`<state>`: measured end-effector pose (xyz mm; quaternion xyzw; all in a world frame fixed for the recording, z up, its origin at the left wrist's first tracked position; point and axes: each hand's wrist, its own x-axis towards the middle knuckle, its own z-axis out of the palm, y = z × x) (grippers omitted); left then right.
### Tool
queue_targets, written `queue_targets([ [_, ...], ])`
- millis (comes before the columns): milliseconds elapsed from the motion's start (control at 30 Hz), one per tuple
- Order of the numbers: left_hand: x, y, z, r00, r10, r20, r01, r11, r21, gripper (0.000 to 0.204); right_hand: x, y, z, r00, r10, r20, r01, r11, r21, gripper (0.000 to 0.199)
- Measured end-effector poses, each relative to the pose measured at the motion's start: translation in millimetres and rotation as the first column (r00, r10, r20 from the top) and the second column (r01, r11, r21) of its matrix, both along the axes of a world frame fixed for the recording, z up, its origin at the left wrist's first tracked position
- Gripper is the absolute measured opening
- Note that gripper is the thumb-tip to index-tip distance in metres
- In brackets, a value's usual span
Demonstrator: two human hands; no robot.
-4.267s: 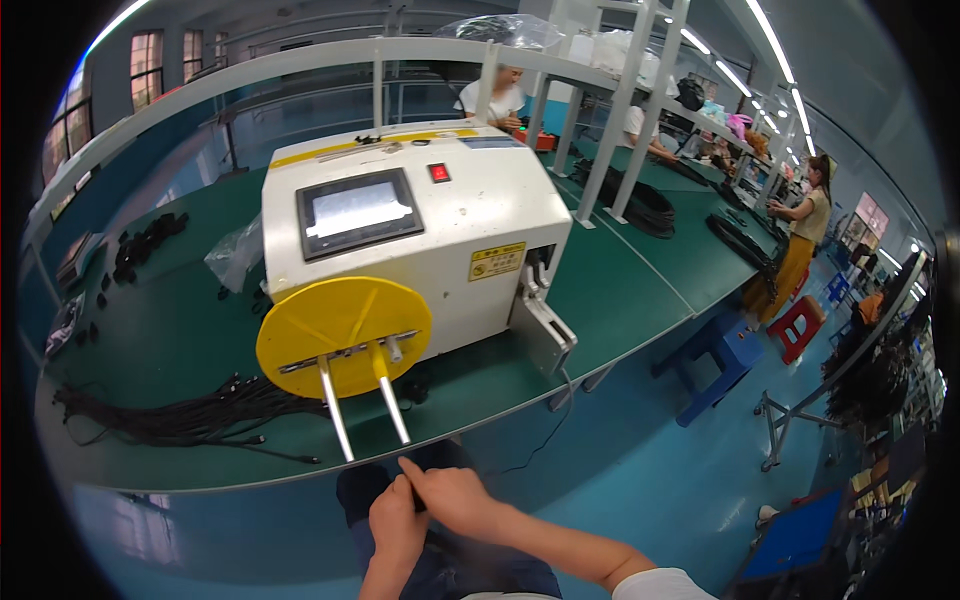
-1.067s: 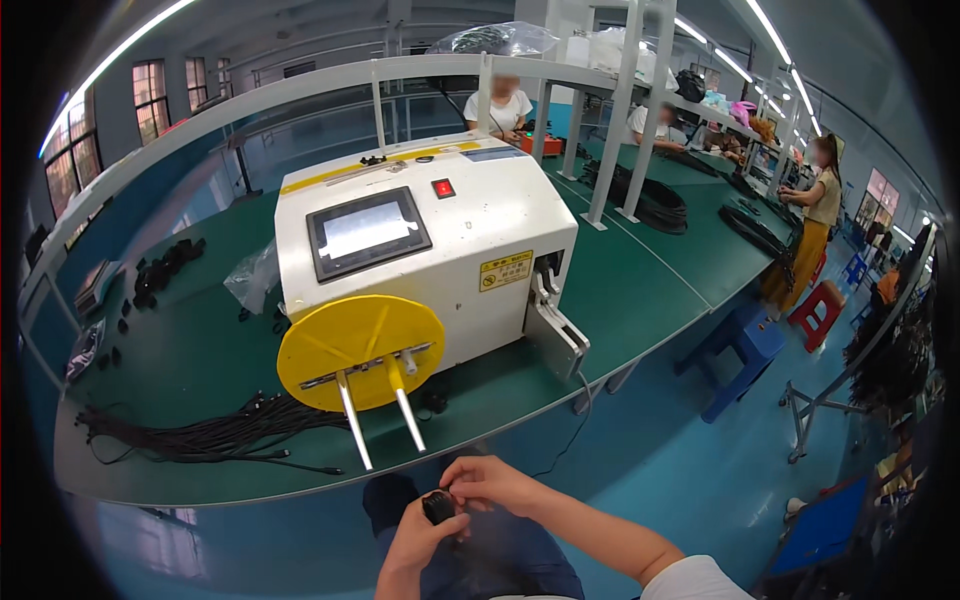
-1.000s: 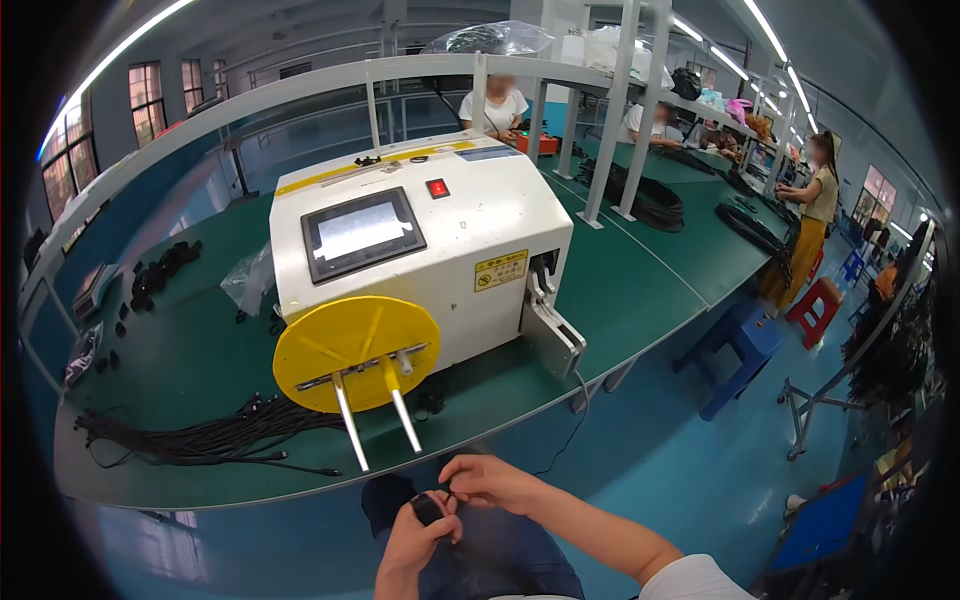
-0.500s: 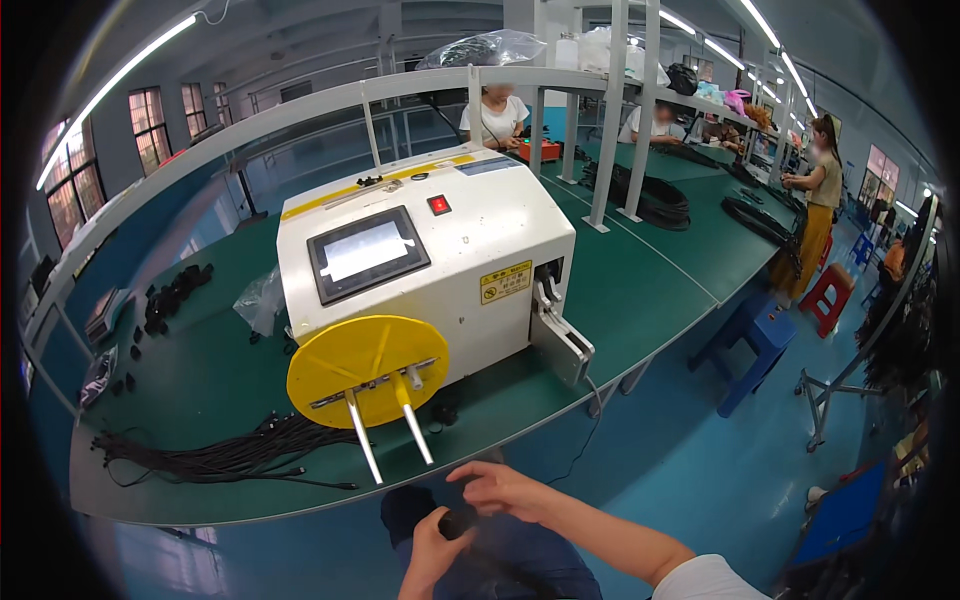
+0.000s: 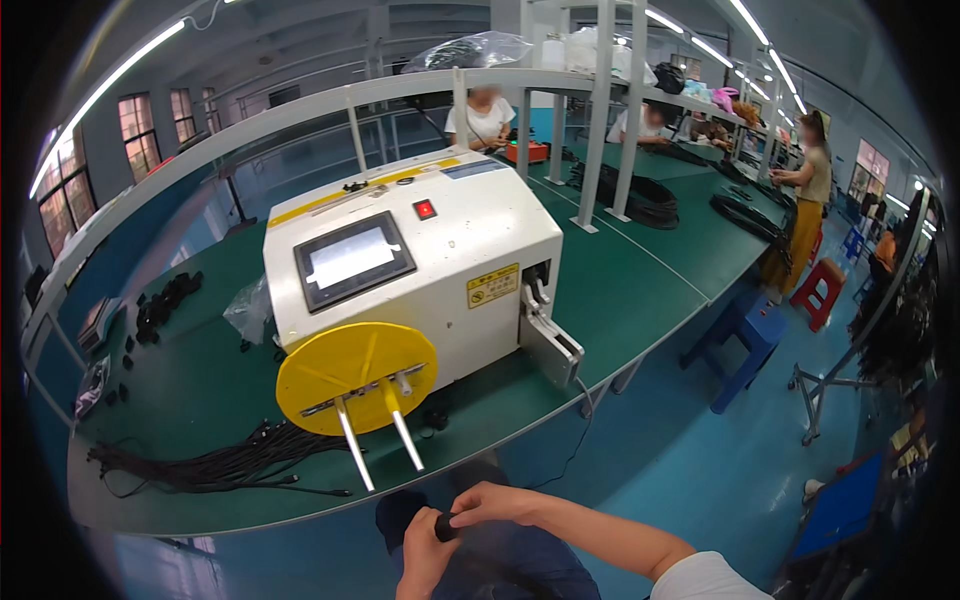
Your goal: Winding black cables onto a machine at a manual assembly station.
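Holding a small black bundle [image 5: 446, 526] below the worktop [image 5: 620, 290] edge, I am closing both grips on it: left hand [image 5: 425, 555] wrapped underneath, right hand [image 5: 495, 503] pinching; I am keeping the pinch firm.

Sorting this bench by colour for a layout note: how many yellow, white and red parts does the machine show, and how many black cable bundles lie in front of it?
Yellow disc: 1
White machine body: 1
Red button: 1
Black cable bundle: 1
Total: 4
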<state>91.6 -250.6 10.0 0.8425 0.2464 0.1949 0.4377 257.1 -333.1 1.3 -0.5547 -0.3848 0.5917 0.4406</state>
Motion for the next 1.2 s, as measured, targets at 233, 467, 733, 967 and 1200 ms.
queue_targets([
  [233, -3.8, -0.4, -4.5, 0.998, -0.038, 0.042, 0.036, 0.999, 0.037, 0.023, -4.4, -4.6, -16.6, 0.887, -0.022, -0.461, 0.005, 0.999, -0.040, 0.019],
  [467, -7.1, -3.3, -6.1, 0.997, -0.035, 0.074, 0.035, 0.999, -0.006, 0.022, -10.6, -10.2, -4.9, 0.968, -0.035, -0.250, 0.034, 0.999, -0.007, 0.023],
  [733, -11.5, 3.4, -16.0, 0.997, -0.053, 0.048, 0.058, 0.993, -0.105, 0.017, -15.7, -12.5, -1.1, 0.957, -0.073, -0.281, 0.097, 0.993, 0.071, 0.020],
  [967, -22.3, 13.1, -39.9, 0.997, -0.058, 0.046, 0.071, 0.926, -0.371, 0.021, -19.2, -15.4, -5.4, 1.000, -0.010, 0.010, 0.007, 0.972, 0.235, 0.017],
  [1200, -17.2, 5.9, -20.0, 0.999, 0.032, -0.035, -0.045, 0.876, -0.480, 0.025, -20.1, -6.6, 8.1, 0.998, -0.025, 0.056, 0.015, 0.986, 0.168, 0.021],
])
